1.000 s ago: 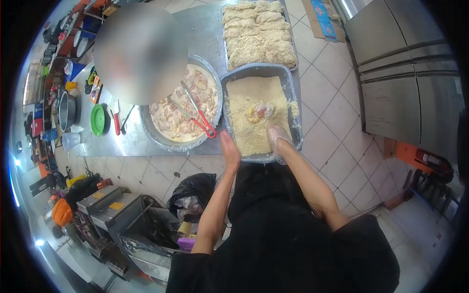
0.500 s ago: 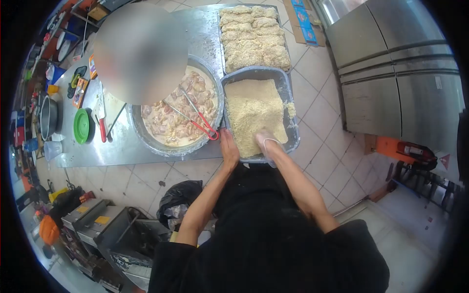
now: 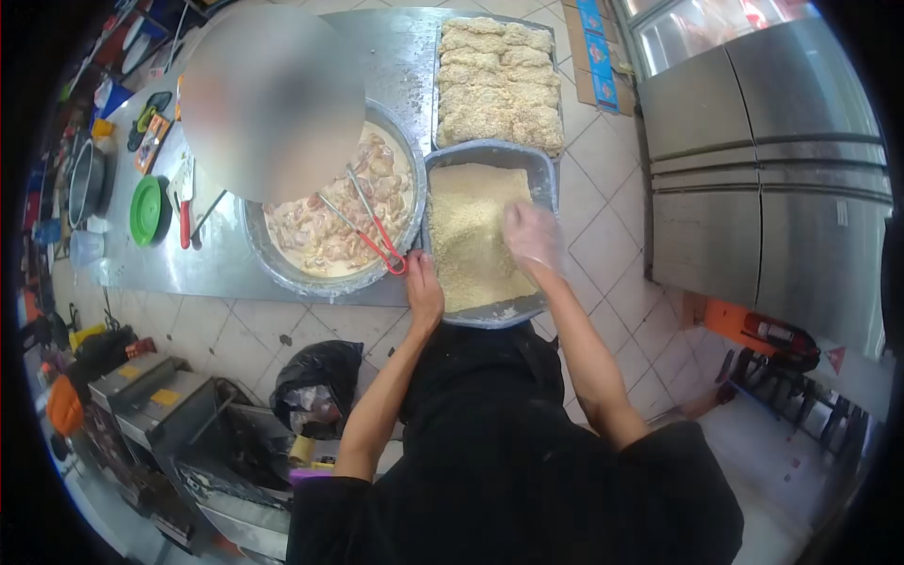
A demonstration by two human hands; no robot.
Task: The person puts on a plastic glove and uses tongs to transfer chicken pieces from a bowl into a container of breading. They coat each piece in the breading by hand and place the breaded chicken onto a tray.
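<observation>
My right hand (image 3: 534, 234), in a clear plastic glove, is raised over the yellowish breading crumbs (image 3: 471, 207) in a grey tub (image 3: 551, 169). Its fingers are curled inward, slightly blurred; I cannot tell what is in them. Bare, my left hand (image 3: 426, 294) lies along the tub's left side with fingers stretched out. Its fingertips are right by the red handle of the tongs (image 3: 381, 247). Those tongs rest across a large metal bowl (image 3: 273, 271) of raw chicken pieces (image 3: 330, 235) in pale batter.
Breaded pieces (image 3: 499, 85) fill a tray behind the tub. On the steel table (image 3: 160, 273) lie a green plate (image 3: 146, 209) and a red-handled knife (image 3: 185, 212). A blurred round patch hides part of the bowl. Steel refrigerators (image 3: 716, 226) stand right; a black bag (image 3: 320, 386) sits below.
My right hand has risen out of the crumbs at the tub's near end and moved forward. My left hand has shifted left, close to the tongs' handle. The camera view has shifted slightly.
</observation>
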